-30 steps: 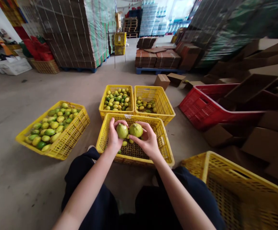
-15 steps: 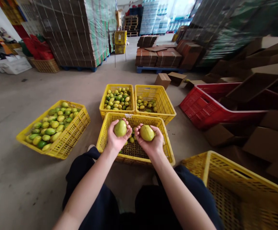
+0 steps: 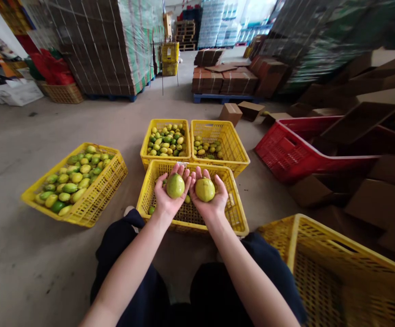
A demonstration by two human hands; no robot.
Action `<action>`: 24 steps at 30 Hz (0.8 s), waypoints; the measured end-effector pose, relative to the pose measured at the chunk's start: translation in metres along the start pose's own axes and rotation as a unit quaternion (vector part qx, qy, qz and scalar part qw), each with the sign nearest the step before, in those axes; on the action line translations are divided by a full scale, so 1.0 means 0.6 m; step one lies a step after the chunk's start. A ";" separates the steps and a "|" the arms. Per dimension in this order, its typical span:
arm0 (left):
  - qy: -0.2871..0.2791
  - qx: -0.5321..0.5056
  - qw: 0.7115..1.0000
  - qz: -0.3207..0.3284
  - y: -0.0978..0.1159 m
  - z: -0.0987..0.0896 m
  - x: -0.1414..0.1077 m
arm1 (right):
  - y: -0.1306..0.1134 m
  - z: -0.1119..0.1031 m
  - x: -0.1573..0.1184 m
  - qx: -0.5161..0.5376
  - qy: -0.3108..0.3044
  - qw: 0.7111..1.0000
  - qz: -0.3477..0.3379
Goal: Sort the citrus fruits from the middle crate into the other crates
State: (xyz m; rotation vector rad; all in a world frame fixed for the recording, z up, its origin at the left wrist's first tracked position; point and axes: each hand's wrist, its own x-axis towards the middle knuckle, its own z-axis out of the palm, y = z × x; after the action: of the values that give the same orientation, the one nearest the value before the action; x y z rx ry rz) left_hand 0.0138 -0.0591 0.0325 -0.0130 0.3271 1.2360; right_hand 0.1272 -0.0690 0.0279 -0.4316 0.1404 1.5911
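Fruits (image 3: 176,186) rest 1 apiece atop both hands (image 3: 167,201), which are palm-up and unclenched.

A glossy yellow-green lemon (image 3: 176,186) is resting in the upturned left hand (image 3: 166,202), showing me its smooth rounded side; a second, slightly yellower lemon (image 3: 204,189) is lying in the open right hand (image 3: 214,206). They're sitting side by side, just apart, above a yellow crate (image 3: 235,200).

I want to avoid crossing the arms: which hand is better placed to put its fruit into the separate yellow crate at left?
Probably left: the left hand is nearer that yellow crate, its fruit resting on an open palm; the right hand would likely reach across it.
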 end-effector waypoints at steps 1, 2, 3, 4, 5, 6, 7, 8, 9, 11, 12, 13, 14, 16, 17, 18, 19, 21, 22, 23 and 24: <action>0.004 -0.002 1.000 -0.001 0.000 0.000 0.000 | 0.001 0.000 0.000 0.001 0.000 1.000 0.003; 0.010 -0.004 1.000 -0.004 0.001 0.000 0.000 | 0.001 0.000 0.001 0.001 0.000 1.000 0.005; 0.017 -0.008 1.000 -0.008 0.001 0.001 0.000 | 0.001 0.000 0.001 0.001 -0.002 1.000 0.009; 0.023 -0.013 1.000 -0.015 0.002 0.001 0.000 | 0.000 0.000 0.000 0.000 -0.006 1.000 0.015; 0.029 -0.017 0.999 -0.023 0.003 0.001 0.000 | 0.000 0.000 0.000 -0.002 -0.015 1.000 0.021; 0.031 -0.018 0.999 -0.032 0.004 0.002 -0.001 | 0.000 0.000 -0.001 -0.006 -0.027 0.999 0.028; 0.031 -0.014 0.999 -0.041 0.006 0.003 -0.002 | -0.001 0.001 -0.003 -0.011 -0.042 0.999 0.033; 0.028 -0.005 0.998 -0.050 0.007 0.004 -0.003 | -0.001 0.001 -0.004 -0.020 -0.059 0.997 0.035; 0.023 0.009 0.998 -0.057 0.008 0.006 -0.004 | -0.001 0.002 -0.006 -0.032 -0.077 0.996 0.035; 0.009 0.048 0.996 -0.069 0.010 0.008 -0.007 | -0.001 0.003 -0.009 -0.063 -0.109 0.992 0.029; -0.001 0.066 0.995 -0.075 0.010 0.009 -0.009 | -0.001 0.003 -0.011 -0.078 -0.125 0.989 0.027; -0.013 0.082 0.993 -0.080 0.011 0.009 -0.010 | -0.001 0.002 -0.013 -0.094 -0.141 0.985 0.027; -0.027 0.094 0.992 -0.085 0.011 0.010 -0.012 | -0.002 0.002 -0.014 -0.108 -0.157 0.981 0.028; -0.054 0.116 0.988 -0.092 0.011 0.011 -0.015 | -0.003 0.000 -0.016 -0.133 -0.182 0.974 0.029; -0.063 0.127 0.985 -0.093 0.011 0.011 -0.015 | -0.004 -0.001 -0.017 -0.143 -0.191 0.971 0.029; -0.071 0.138 0.983 -0.094 0.011 0.011 -0.016 | -0.005 -0.002 -0.017 -0.151 -0.197 0.968 0.028; -0.077 0.148 0.981 -0.096 0.011 0.011 -0.016 | -0.006 -0.004 -0.017 -0.157 -0.201 0.967 0.026; -0.092 0.168 0.976 -0.102 0.012 0.008 -0.014 | -0.007 -0.007 -0.016 -0.165 -0.204 0.965 0.026; -0.100 0.179 0.973 -0.106 0.012 0.007 -0.012 | -0.007 -0.009 -0.015 -0.167 -0.206 0.964 0.025; -0.108 0.191 0.969 -0.111 0.012 0.005 -0.011 | -0.007 -0.011 -0.014 -0.168 -0.210 0.963 0.023; -0.115 0.203 0.966 -0.115 0.012 0.003 -0.010 | -0.007 -0.013 -0.012 -0.170 -0.214 0.962 0.022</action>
State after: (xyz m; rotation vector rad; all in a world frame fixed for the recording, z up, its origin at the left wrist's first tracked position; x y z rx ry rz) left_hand 0.0058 -0.0619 0.0372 0.4315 0.3598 0.9110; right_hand 0.1329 -0.0783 0.0241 -0.3377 -0.4619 1.7201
